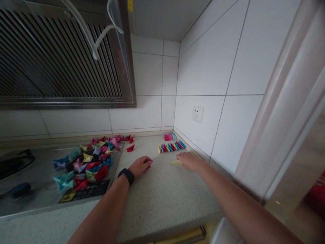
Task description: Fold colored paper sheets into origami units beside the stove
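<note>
My right hand (188,160) is over the right side of the counter, its fingers closed on a pale yellow piece of paper (176,163) that partly shows beneath them. My left hand (141,166), with a black watch on the wrist, rests on the counter with curled fingers. A small reddish spot shows at its fingertips; whether it holds anything I cannot make out. Just beyond my hands stands a row of small folded paper pieces (172,146) in several colours. Behind that row lies a pink and teal paper bundle (170,136). One red folded paper piece (130,148) sits alone past my left hand.
Many colourful paper boats (87,158) are heaped on the gas stove (48,200) at left. A range hood (61,61) hangs above it. White tiled walls meet behind the counter (162,203), with a socket (197,114) on the right wall.
</note>
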A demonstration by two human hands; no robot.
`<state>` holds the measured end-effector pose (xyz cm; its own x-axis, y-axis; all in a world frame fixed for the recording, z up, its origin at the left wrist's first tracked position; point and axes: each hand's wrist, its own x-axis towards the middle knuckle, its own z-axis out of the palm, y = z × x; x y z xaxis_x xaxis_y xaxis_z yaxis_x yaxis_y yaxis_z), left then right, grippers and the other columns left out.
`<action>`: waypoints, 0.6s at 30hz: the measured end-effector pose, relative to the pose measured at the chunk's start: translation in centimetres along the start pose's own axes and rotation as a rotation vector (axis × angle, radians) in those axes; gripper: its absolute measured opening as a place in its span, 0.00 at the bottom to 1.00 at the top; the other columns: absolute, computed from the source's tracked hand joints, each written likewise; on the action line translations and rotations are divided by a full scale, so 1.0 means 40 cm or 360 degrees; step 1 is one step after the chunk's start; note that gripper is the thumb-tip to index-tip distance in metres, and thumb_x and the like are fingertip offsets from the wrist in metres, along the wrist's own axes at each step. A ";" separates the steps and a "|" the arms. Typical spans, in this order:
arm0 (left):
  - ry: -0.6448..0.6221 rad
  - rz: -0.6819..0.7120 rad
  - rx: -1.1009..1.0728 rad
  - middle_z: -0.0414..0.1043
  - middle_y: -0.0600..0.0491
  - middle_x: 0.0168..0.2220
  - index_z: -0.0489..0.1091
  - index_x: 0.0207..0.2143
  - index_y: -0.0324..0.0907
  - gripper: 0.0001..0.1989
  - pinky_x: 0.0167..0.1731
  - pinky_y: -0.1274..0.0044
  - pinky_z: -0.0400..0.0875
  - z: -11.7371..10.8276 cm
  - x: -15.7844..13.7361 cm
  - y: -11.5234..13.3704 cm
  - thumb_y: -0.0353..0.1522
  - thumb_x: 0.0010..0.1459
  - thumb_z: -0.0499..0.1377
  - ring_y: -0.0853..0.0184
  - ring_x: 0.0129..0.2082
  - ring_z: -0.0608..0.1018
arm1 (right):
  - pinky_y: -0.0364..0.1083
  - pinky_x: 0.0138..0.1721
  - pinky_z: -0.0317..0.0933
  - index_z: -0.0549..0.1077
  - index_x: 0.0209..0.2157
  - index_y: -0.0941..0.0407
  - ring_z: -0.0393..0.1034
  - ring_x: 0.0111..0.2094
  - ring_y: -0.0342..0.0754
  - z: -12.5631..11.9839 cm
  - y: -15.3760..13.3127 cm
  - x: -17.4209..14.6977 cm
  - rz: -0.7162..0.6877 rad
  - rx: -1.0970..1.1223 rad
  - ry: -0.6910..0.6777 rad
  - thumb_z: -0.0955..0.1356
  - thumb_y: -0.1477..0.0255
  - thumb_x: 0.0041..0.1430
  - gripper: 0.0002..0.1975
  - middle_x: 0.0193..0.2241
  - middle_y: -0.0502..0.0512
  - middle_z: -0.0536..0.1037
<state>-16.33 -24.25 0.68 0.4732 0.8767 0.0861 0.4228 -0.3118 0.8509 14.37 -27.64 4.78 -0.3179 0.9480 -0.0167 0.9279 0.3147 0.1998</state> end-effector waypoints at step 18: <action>-0.0004 0.0009 -0.0046 0.68 0.52 0.29 0.68 0.40 0.39 0.20 0.22 0.80 0.62 0.004 0.010 -0.020 0.45 0.56 0.52 0.71 0.24 0.68 | 0.42 0.45 0.53 0.70 0.44 0.54 0.64 0.45 0.46 -0.020 0.007 -0.019 -0.0062 0.0022 0.0069 0.61 0.76 0.54 0.15 0.42 0.56 0.70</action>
<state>-16.35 -23.70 -0.07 0.4777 0.8739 0.0899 0.3974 -0.3062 0.8651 14.72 -28.29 5.62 -0.3620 0.9320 0.0183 0.9171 0.3525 0.1863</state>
